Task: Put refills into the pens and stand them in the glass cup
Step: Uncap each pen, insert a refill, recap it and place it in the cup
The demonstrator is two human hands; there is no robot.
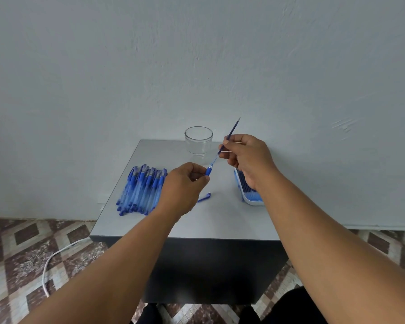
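My left hand (185, 183) grips a blue pen barrel (209, 170) whose open end points up and right. My right hand (246, 155) pinches a thin dark-blue refill (230, 131) slanting up to the right, its lower end at the barrel's mouth. The clear glass cup (198, 139) stands with nothing in it at the table's back edge, just left of my right hand. A pile of several blue pens (142, 189) lies on the table's left side. A loose blue pen cap (204, 197) lies below my left hand.
A white tray of blue refills (249, 195) sits on the right, partly hidden by my right forearm. The grey table (220, 220) stands against a pale wall. A white cable (54, 258) curls over the patterned floor at the left.
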